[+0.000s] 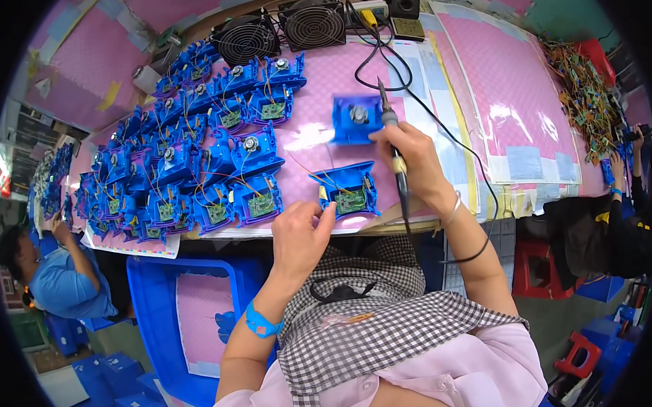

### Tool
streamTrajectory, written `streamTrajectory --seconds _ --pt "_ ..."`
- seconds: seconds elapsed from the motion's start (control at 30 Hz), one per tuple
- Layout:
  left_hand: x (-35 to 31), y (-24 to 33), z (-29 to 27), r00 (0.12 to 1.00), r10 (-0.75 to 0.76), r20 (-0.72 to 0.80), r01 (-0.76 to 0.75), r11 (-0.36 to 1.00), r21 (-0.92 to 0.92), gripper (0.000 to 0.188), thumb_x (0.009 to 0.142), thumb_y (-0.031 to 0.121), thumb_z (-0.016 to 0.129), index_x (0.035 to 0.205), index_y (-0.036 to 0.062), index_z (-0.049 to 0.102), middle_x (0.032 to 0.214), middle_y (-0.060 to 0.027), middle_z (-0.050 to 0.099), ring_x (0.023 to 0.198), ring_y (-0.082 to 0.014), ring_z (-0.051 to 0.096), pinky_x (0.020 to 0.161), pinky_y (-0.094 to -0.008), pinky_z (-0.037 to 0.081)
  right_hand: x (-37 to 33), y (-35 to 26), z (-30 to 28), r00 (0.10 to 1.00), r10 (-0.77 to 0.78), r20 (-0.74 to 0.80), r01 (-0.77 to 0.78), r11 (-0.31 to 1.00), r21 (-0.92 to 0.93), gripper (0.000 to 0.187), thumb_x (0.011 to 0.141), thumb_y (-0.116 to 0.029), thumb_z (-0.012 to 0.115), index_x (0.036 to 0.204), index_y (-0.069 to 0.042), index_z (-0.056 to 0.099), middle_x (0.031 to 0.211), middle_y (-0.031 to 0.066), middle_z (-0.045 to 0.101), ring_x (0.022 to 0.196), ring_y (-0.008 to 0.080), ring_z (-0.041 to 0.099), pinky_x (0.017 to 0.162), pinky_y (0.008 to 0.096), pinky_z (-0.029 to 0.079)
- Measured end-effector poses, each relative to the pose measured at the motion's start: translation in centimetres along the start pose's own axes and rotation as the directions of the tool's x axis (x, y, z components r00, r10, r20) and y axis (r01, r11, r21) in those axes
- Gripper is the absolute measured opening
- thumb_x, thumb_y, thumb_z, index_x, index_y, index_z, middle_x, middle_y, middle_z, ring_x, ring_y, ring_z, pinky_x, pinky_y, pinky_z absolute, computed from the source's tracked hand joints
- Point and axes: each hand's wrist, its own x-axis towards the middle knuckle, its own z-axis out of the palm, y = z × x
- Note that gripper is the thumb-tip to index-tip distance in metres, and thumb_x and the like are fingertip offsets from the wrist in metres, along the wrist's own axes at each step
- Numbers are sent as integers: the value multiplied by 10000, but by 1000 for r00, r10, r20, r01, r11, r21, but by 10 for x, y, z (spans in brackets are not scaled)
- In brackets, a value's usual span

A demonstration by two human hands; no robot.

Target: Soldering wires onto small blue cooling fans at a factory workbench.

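Note:
In my right hand (416, 159) is a soldering iron (390, 122), its tip pointing away from me. The thumb and fingertips of that hand also meet the edge of a blue plastic housing half with a round speaker (357, 115), blurred by motion. Nearer me lies another blue housing half with a green circuit board (351, 200), thin wires rising from it. My left hand (298, 237) is at its left corner, fingers curled and thumb raised beside the rim. Whatever the left fingers pinch, if anything, is hidden.
Many wired blue housings (170, 155) crowd the table's left. Two black fans (312, 24) and a soldering stand (405, 15) line the back. The iron's black cord (453, 138) loops right. A wire heap (584, 97) lies far right. Below is a blue bin (146, 303); co-workers (66, 273) sit nearby.

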Motion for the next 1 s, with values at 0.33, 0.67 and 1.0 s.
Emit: streamTrajectory --seconds 0.33,0.67,1.0 --pt "32 2 -42 904 -361 230 382 438 -814 100 870 96 637 912 16 597 655 69 414 560 -23 361 494 -212 266 -50 -34 -18 915 273 -297 -148 913 381 340 958 -377 513 946 -39 542 757 70 626 668 116 562 641 255 439" --pt "62 16 -11 984 178 19 -178 984 -17 135 806 20 647 923 39 711 781 -84 607 647 -150 567 588 -269 442 -65 -39 -16 746 657 -104 -455 619 640 164 814 -18 661 972 22 664 752 50 643 599 78 571 533 194 441" --pt "77 13 9 977 189 95 -196 978 70 89 748 32 685 833 14 707 755 -112 651 604 -189 613 565 -301 479 -61 -26 -6 793 590 -151 -429 717 549 168 821 -53 672 980 2 689 747 21 641 607 46 539 533 179 402"
